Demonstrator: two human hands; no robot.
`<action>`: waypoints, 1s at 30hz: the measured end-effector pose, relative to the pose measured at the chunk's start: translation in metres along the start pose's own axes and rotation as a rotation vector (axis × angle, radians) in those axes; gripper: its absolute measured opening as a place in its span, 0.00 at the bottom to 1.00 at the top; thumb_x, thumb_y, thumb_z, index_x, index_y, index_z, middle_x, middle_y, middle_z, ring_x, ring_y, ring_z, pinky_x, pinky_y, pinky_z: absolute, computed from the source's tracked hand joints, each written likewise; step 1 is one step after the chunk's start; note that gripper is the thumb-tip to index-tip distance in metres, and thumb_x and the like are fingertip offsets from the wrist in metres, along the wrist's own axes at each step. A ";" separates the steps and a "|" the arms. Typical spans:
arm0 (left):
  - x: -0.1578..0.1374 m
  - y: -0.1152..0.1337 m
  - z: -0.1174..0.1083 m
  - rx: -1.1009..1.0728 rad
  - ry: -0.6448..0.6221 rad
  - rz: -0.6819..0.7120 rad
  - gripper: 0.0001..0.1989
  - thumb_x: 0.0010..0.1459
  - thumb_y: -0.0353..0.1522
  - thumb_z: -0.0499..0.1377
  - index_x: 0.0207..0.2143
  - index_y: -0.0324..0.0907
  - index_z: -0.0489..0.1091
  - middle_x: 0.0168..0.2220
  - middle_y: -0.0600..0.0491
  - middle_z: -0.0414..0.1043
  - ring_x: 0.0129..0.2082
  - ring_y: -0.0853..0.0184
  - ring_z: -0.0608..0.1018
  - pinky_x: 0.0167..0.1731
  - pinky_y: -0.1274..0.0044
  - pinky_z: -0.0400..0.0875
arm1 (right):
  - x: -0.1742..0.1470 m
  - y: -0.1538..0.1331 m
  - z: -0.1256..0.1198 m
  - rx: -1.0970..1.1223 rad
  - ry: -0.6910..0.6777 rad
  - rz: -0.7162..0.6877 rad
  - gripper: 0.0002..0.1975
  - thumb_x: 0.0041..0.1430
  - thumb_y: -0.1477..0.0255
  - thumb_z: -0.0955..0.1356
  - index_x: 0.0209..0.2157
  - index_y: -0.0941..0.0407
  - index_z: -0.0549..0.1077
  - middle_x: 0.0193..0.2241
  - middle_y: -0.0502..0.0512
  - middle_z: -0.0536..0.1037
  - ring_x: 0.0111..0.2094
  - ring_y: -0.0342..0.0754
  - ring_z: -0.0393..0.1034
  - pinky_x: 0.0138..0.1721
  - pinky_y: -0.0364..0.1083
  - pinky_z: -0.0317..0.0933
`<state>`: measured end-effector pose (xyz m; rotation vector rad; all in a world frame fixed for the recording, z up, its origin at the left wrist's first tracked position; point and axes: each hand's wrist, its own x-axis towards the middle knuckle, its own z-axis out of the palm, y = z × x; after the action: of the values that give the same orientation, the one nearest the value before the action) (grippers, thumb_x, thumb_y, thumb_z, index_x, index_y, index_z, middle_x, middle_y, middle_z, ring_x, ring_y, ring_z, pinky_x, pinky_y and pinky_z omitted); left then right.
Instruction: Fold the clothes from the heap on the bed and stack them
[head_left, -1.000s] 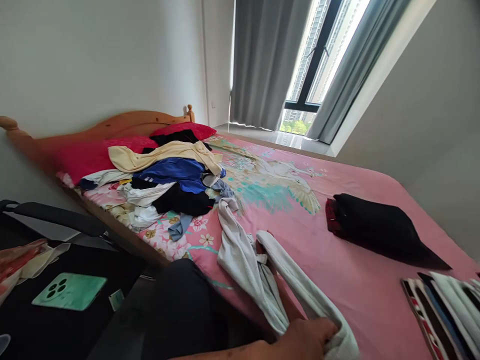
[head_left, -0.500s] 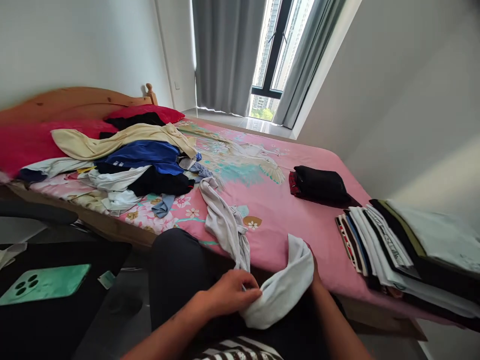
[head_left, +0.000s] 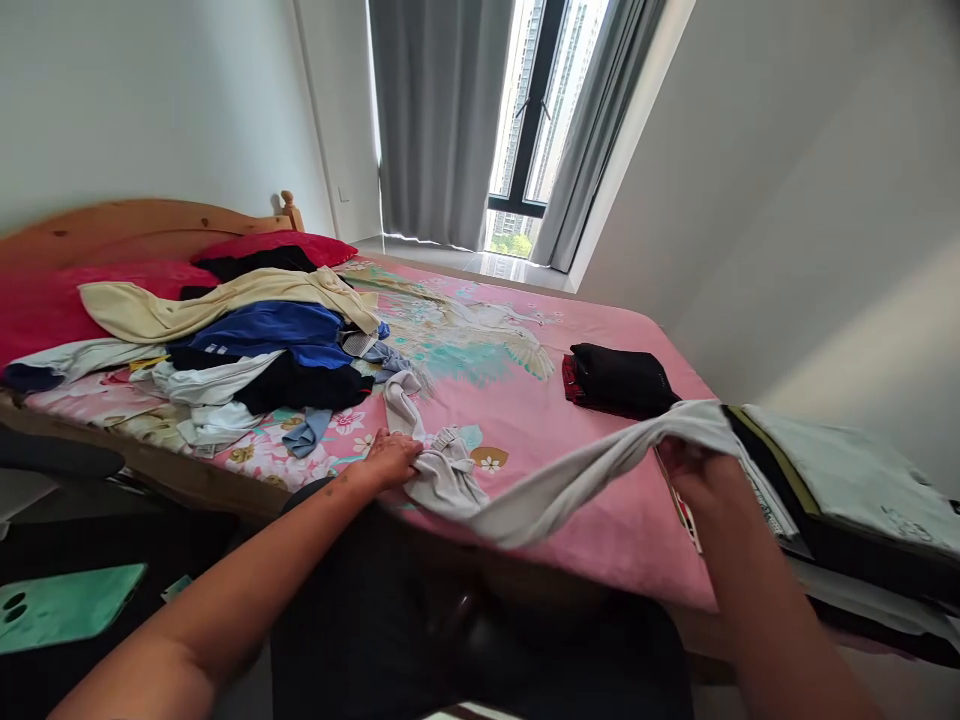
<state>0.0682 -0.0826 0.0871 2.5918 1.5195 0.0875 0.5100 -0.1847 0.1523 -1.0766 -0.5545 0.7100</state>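
Light-grey garment (head_left: 555,505), stretched along the near edge of the bed (head_left: 637,530).
Newly drawn out from a gathered loop, so more length shows. Right hand (head_left: 697,475): fingers clamped on one end. Left hand (head_left: 394,460): fingers on garment, grip cannot be told.

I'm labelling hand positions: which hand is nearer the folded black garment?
Right. The right hand is just off the near right side of the folded black garment; the left hand is farther away, to its left.
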 end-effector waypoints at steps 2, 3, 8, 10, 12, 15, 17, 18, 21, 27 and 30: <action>-0.013 -0.004 -0.008 0.006 0.058 -0.027 0.11 0.51 0.30 0.54 0.37 0.40 0.71 0.37 0.44 0.73 0.43 0.53 0.72 0.46 0.62 0.58 | 0.013 -0.012 0.001 0.041 0.070 0.019 0.08 0.50 0.69 0.66 0.34 0.55 0.70 0.39 0.60 0.74 0.34 0.46 0.72 0.34 0.48 0.66; -0.022 -0.005 -0.011 0.005 0.097 -0.030 0.10 0.51 0.31 0.53 0.36 0.40 0.71 0.37 0.44 0.72 0.43 0.53 0.71 0.45 0.63 0.58 | 0.012 -0.010 0.002 0.012 0.099 0.043 0.12 0.49 0.70 0.67 0.38 0.54 0.70 0.42 0.61 0.73 0.36 0.47 0.72 0.36 0.50 0.66; -0.071 0.003 -0.002 -0.126 0.170 0.279 0.05 0.46 0.26 0.55 0.28 0.42 0.67 0.38 0.49 0.71 0.47 0.59 0.69 0.53 0.67 0.54 | -0.054 0.060 0.035 -0.474 -0.128 -0.111 0.30 0.41 0.67 0.73 0.49 0.53 0.68 0.48 0.59 0.71 0.49 0.53 0.67 0.49 0.55 0.61; -0.084 0.010 0.009 -0.172 0.080 0.384 0.07 0.44 0.24 0.54 0.27 0.42 0.66 0.35 0.52 0.71 0.45 0.63 0.70 0.57 0.68 0.49 | -0.090 0.094 0.065 -0.643 -0.448 -0.202 0.18 0.49 0.66 0.69 0.43 0.54 0.73 0.46 0.58 0.73 0.50 0.53 0.66 0.54 0.56 0.56; -0.092 0.018 0.021 -0.179 0.010 0.412 0.07 0.43 0.24 0.54 0.27 0.42 0.65 0.31 0.55 0.70 0.38 0.66 0.72 0.59 0.68 0.47 | -0.115 0.122 0.097 -0.663 -0.662 -0.300 0.13 0.54 0.69 0.66 0.41 0.54 0.74 0.47 0.57 0.73 0.52 0.51 0.64 0.57 0.55 0.53; -0.096 0.025 0.033 -0.162 -0.014 0.403 0.05 0.45 0.25 0.55 0.28 0.42 0.65 0.28 0.56 0.68 0.33 0.68 0.72 0.58 0.68 0.49 | -0.128 0.160 0.136 -0.667 -0.781 -0.336 0.16 0.49 0.74 0.67 0.42 0.53 0.74 0.46 0.56 0.73 0.52 0.51 0.63 0.57 0.53 0.52; -0.097 0.027 0.037 -0.160 -0.010 0.374 0.03 0.48 0.28 0.56 0.28 0.42 0.65 0.29 0.55 0.69 0.33 0.67 0.71 0.55 0.69 0.53 | -0.123 0.183 0.149 -0.695 -0.749 -0.281 0.16 0.44 0.76 0.68 0.38 0.54 0.75 0.40 0.56 0.75 0.46 0.52 0.65 0.54 0.54 0.55; -0.096 0.028 0.038 -0.166 -0.014 0.353 0.03 0.49 0.31 0.57 0.28 0.42 0.65 0.29 0.54 0.69 0.33 0.66 0.71 0.53 0.69 0.55 | -0.119 0.193 0.151 -0.704 -0.722 -0.246 0.13 0.44 0.75 0.68 0.36 0.55 0.75 0.36 0.55 0.75 0.42 0.51 0.67 0.50 0.53 0.58; -0.093 0.028 0.037 -0.269 -0.028 0.226 0.12 0.54 0.41 0.56 0.28 0.41 0.66 0.27 0.53 0.69 0.32 0.65 0.71 0.43 0.71 0.61 | -0.106 0.211 0.146 -0.694 -0.681 -0.163 0.08 0.51 0.69 0.65 0.30 0.56 0.74 0.24 0.51 0.72 0.28 0.46 0.65 0.37 0.47 0.62; -0.061 0.036 0.050 -0.962 0.069 -0.172 0.20 0.58 0.49 0.48 0.30 0.41 0.64 0.27 0.56 0.67 0.24 0.71 0.69 0.26 0.79 0.63 | -0.117 0.204 0.121 -0.586 -0.652 -0.109 0.14 0.57 0.61 0.62 0.33 0.57 0.73 0.27 0.51 0.72 0.30 0.44 0.66 0.31 0.42 0.62; -0.044 0.040 0.060 -1.210 0.005 -0.320 0.25 0.53 0.55 0.49 0.31 0.41 0.62 0.28 0.55 0.69 0.18 0.73 0.68 0.16 0.81 0.60 | -0.142 0.205 0.111 -0.560 -0.593 -0.300 0.11 0.55 0.68 0.63 0.39 0.55 0.73 0.41 0.56 0.72 0.45 0.48 0.66 0.47 0.49 0.61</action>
<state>0.0886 -0.1459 0.0340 1.3825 1.2365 0.7136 0.2873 -0.1650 -0.0045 -1.2533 -1.4577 0.6161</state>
